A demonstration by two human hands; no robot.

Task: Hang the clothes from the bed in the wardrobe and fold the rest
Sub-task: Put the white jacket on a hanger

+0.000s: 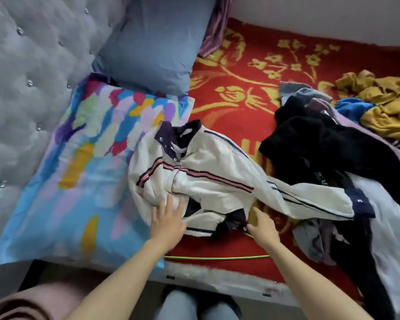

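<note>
Arms reach forward: left hand (168,221) flat, fingers (169,202) spread; right hand (262,225) pinches the jacket (217,181) hem

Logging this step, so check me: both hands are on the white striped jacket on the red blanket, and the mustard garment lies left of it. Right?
No: the head view shows the mustard garment right of the white striped jacket, not left. The rest holds.

Both forearms (125,269) are bare, and pale blue-grey trousers (183,306) cover the legs.
</note>
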